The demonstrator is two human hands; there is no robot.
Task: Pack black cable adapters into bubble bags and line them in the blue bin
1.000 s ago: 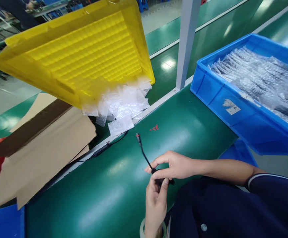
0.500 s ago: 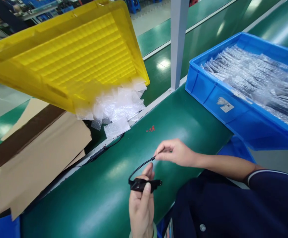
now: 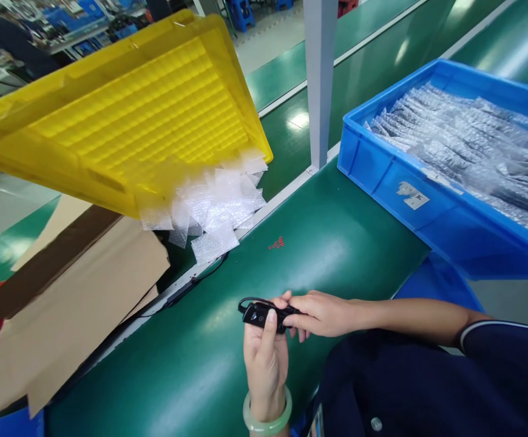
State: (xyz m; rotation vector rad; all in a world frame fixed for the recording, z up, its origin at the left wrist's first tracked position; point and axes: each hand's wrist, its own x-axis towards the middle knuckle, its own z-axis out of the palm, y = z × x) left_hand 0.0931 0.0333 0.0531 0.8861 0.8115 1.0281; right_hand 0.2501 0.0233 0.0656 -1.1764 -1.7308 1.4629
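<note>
A small black electronic device (image 3: 255, 315) with white markings on its face lies in my left hand (image 3: 267, 358), held between thumb and fingers above the green belt. Its black cable (image 3: 246, 300) loops out of the left end and bends back along the device's top edge. My right hand (image 3: 321, 314) is closed at the device's right end, with the fingers pinching the cable; the fingertips partly cover that end. Beyond the hands, several tiny red rings (image 3: 277, 243) lie on the green belt (image 3: 337, 243).
On the right stands a blue crate (image 3: 382, 176) filled with bubble-wrapped packets. A tilted yellow tray (image 3: 155, 115) is at the left, with clear bubble bags (image 3: 218, 206) at its lower edge. Cardboard (image 3: 86, 291) lies below it. A grey post (image 3: 319, 85) rises behind the belt.
My right hand has come down and closer to the device, folding the cable back along it. My left hand has risen slightly, and the device's marked face now shows.
</note>
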